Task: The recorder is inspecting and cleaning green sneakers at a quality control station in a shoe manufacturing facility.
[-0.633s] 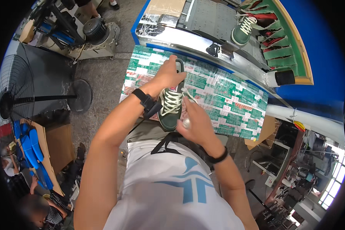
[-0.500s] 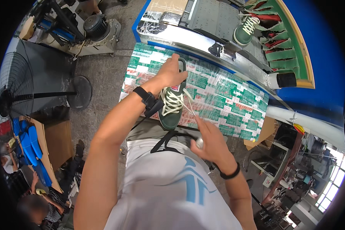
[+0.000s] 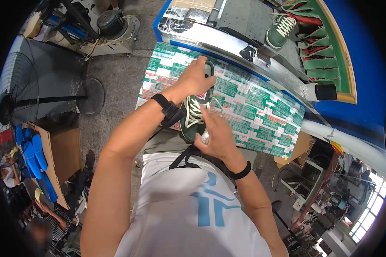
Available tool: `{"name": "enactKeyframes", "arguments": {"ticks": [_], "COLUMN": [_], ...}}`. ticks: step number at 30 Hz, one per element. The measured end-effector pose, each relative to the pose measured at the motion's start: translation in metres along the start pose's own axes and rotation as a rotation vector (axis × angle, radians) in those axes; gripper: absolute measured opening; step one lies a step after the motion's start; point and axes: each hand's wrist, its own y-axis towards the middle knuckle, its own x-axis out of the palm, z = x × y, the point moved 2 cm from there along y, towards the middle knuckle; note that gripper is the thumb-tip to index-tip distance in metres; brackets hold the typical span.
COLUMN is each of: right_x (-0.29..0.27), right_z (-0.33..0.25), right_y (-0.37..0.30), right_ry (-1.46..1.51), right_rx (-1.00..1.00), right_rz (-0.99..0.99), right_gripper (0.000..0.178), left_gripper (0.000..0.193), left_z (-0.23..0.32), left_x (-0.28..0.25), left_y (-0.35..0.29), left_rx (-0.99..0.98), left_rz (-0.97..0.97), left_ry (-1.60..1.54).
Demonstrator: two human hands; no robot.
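A dark green sneaker (image 3: pixel 194 128) with cream laces lies on a table covered in green-and-white printed paper, its toe toward me. My left hand (image 3: pixel 196 78) is closed round the sneaker's heel and collar, thumb on the right side. Beside the laces, my right hand (image 3: pixel 218 135) reaches over the sneaker's right side, index finger at the lacing. A small whitish object (image 3: pixel 205 137) shows below its thumb and index finger, held in the curled hand; its kind is unclear. A loose lace loop (image 3: pixel 217 103) stands out right of the tongue.
Beyond the paper-covered table (image 3: pixel 253 115) runs a machine with a conveyor (image 3: pixel 244 25). Another green sneaker (image 3: pixel 280 32) sits on it, near a strip curtain (image 3: pixel 319 64). At the left stand a fan (image 3: pixel 90 96) and a carton (image 3: pixel 64 150) beside blue shoe-shaped pieces. Another person sits lower left.
My right hand has moved left and inward, from pulling the lace out to the right to the sneaker's lacing. The pulled lace has gone slack. My left hand keeps its hold.
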Motion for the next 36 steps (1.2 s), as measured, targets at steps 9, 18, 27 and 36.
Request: {"name": "enactKeyframes", "arguments": {"ticks": [9,18,27,36], "right_x": [0.025,-0.017,-0.029,0.026], "right_z": [-0.050,-0.013,-0.026,0.052], "right_y": [0.032,-0.003,-0.071,-0.007], "right_ry": [0.140,-0.127,-0.070,0.142], "right_rx": [0.098,-0.001,0.120,0.371], "right_rz": [0.011,0.029,-0.112,0.005], "right_gripper": [0.075,0.085,0.092,0.074], "left_gripper": [0.080,0.081,0.079,0.096], "left_z": [0.006,0.000,-0.013,-0.025], "left_x": [0.002,0.006,0.010,0.026], "left_y": [-0.003,0.000,0.009,-0.012], "left_rx": [0.011,0.046,0.124,0.045], "left_rz": [0.059,0.074,0.102,0.160], "left_ry": [0.040,0.015,0.010,-0.516]}}
